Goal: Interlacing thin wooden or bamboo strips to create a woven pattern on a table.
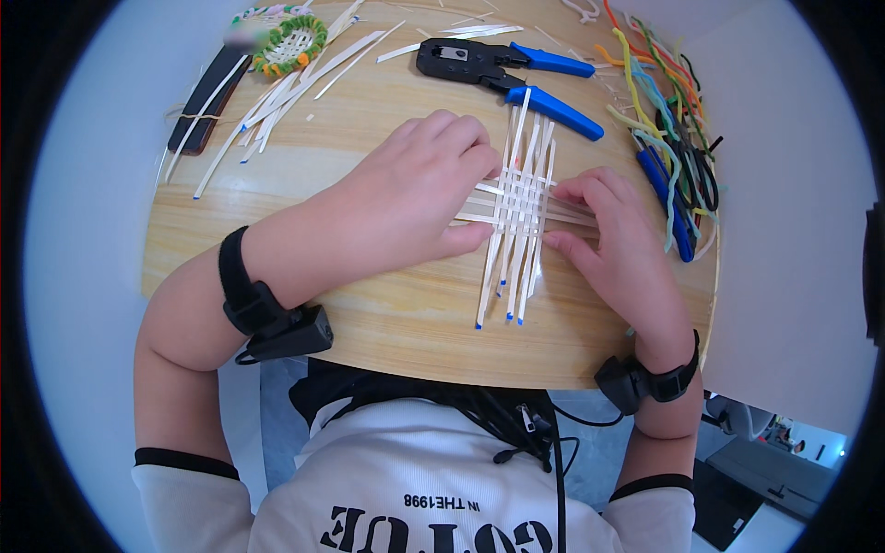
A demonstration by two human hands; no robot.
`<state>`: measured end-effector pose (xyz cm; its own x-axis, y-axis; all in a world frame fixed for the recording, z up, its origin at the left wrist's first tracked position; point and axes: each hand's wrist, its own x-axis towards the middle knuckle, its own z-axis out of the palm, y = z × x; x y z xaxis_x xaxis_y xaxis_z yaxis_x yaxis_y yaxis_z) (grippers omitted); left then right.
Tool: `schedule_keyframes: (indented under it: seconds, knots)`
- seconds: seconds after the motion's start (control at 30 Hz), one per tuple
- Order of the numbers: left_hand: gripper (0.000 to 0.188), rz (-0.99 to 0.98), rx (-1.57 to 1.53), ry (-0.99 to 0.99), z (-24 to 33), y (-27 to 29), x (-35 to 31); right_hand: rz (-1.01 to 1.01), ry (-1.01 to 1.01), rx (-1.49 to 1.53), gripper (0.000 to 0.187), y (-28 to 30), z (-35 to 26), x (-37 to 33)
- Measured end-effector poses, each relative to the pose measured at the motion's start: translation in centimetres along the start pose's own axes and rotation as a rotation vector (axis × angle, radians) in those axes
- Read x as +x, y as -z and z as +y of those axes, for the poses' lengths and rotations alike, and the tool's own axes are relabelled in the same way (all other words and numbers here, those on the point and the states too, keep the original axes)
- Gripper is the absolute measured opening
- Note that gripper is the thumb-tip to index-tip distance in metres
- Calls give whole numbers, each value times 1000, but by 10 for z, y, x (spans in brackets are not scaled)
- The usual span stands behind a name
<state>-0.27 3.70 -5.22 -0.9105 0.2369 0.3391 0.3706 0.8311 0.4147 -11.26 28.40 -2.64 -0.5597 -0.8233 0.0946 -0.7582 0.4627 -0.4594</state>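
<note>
Weave [522, 207] just nearside of pliers [484, 66]. Left hand [419, 180] nearside-left of pliers, right hand [613, 221] nearside-right; each thumb and index apart, at weave's edge. Best press evenly inward, keeping strips [489, 276] flat, crossings square.

Cream, blue-tipped, checkered weave [522, 205]

The woven strips [523, 205] look like thin bamboo or stiff paper, smooth with a faint sheen; the loose strips [318, 74] share that finish. Beneath them, the tabletop [396, 323] shows smooth, softly shiny wood grain. The tool's handles [556, 112] look like smooth blue plastic, its black head [461, 60] hard, with a bare-metal plate [453, 53]. The bright cords [666, 138] seem soft and matt. The wearer's shirt [396, 461] is matt, finely ribbed cloth.
</note>
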Motion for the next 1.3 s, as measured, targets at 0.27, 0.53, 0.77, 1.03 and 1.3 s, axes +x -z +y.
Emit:
schedule_keyframes:
  seconds: [0.27, 0.53, 0.77, 1.03, 1.3]
  knots:
    - [40, -8, -10, 2, 2, 1, -1, 3, 6, 13, 38, -1, 0, -1]
    - [41, -35, -12, 27, 3, 2, 0, 1, 10, 24, 37, -1, 0, -1]
    - [39, -8, -31, 36, 0, 0, 0, 3, 0, 38, 39, 1, 0, -1]
    - [24, 16, -65, 43, -12, -4, 1, -6, 3, 65, 41, 1, 3, 0]
    - [16, 34, -78, 52, -14, -6, 7, 27, -50, 134, 27, -2, 10, 2]
